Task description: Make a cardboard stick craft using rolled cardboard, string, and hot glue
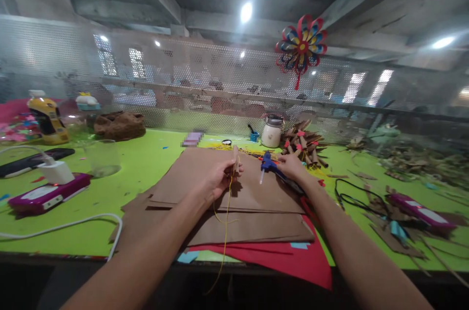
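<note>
Two bare hands at work above a stack of brown sheets (176,178), as I see them from the room. The left hand (222,176) pinches a small brown roll (235,154) upright between thumb and fingers; from it a yellow string (227,222) trails down past the wrist and over the near edge of the stack. The right hand (291,166), apart from the left, reaches forward just beside a blue glue gun (270,162); I cannot tell whether its fingers grip the tool. Beyond the right hand lie a pile of brown rolls (308,146) bearing red pieces and, next to it, a pale jar (271,132) with a dark lid. Below both hands, a red sheet (293,261) shows from under the stack. Left of the left hand stand a clear cup (104,159) and, farther out, a purple power strip (73,187) with a white plug (55,172). Right of the right hand lie a looped black cord (340,198) and a second purple strip (421,211) among brown scraps (397,241).
</note>
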Demonstrator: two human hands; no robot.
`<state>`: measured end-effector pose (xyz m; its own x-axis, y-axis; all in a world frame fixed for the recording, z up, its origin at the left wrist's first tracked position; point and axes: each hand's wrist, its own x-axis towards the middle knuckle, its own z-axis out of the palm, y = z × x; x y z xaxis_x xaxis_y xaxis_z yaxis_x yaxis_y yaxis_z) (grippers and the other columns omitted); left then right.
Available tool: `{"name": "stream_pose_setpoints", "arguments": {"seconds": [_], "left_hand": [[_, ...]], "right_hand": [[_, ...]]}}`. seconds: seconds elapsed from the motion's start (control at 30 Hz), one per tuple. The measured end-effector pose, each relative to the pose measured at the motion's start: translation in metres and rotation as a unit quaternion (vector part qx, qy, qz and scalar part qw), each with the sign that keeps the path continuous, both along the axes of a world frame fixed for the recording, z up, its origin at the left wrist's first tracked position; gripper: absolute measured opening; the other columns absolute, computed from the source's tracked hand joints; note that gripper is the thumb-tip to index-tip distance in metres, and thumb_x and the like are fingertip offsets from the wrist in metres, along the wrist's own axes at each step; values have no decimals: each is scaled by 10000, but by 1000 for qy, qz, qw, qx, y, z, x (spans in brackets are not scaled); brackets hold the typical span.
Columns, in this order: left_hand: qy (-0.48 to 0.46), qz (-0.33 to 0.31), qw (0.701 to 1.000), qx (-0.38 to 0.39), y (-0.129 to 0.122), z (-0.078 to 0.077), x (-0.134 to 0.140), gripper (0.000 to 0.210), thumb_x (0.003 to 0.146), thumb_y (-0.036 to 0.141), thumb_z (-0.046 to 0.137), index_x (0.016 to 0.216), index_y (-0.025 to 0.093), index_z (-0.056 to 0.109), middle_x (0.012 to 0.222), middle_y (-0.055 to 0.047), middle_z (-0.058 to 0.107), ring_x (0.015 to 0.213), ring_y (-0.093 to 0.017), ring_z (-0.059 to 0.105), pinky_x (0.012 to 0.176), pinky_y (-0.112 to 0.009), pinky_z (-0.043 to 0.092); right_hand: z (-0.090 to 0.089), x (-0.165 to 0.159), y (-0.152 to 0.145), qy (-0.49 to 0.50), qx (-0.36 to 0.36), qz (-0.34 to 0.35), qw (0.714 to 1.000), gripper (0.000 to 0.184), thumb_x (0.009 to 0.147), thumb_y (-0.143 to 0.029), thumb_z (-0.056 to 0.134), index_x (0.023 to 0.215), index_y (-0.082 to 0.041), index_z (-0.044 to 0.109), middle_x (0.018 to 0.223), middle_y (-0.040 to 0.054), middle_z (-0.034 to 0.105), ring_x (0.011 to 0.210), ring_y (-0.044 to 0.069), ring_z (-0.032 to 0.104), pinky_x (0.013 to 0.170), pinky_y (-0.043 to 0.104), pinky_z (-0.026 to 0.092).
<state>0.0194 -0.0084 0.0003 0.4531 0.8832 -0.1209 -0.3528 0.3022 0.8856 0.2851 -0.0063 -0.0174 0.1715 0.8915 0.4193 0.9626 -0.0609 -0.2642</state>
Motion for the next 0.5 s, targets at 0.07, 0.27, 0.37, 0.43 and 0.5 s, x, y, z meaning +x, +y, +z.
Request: {"name": "stream_pose_setpoints", "arguments": {"seconds": [0.07, 0.27, 0.37, 0.43, 0.5], "left_hand": [[0, -3, 1000, -4, 1, 0, -1, 184, 806, 172, 506, 772, 74, 658, 697, -77, 656, 565, -88, 565, 525, -179, 435], [-15, -18, 1000, -15, 1, -1, -1, 206, 800, 177, 503, 772, 53, 665, 674, -74, 648, 557, -84, 564, 548, -177, 443], [-18, -23, 999, -22, 2, -2, -1, 207, 796, 178, 507, 776, 45, 664, 666, -77, 647, 555, -87, 565, 549, -180, 442], [-20, -24, 999, -23, 2, -3, -1, 206, 794, 177, 508, 778, 42, 662, 662, -80, 648, 560, -90, 566, 551, -183, 443], [-21, -22, 999, -23, 3, -3, -1, 205, 794, 172, 505, 778, 40, 661, 655, -81, 647, 559, -91, 565, 549, -183, 440]], "right_hand": [[-5, -7, 3, -37, -25, -1, 999, 263, 669, -175, 530, 868, -147, 700, 897, 97, 678, 854, 234, 586, 759, 289, 396], [-17, -22, 10, -87, -54, -38, 994, 356, 691, -166, 543, 1023, -76, 632, 1105, 213, 557, 1030, 313, 491, 841, 368, 363], [-16, -23, 7, -101, -51, -41, 993, 364, 690, -179, 566, 1037, -81, 614, 1100, 207, 542, 1049, 319, 459, 877, 401, 336], [-11, -23, 3, -116, -23, -45, 992, 346, 693, -203, 576, 1020, -93, 610, 1090, 194, 542, 1063, 325, 436, 898, 434, 312], [-4, -23, -1, -131, 16, -48, 990, 330, 701, -225, 572, 1008, -107, 603, 1101, 183, 538, 1071, 330, 423, 894, 464, 307]]}}
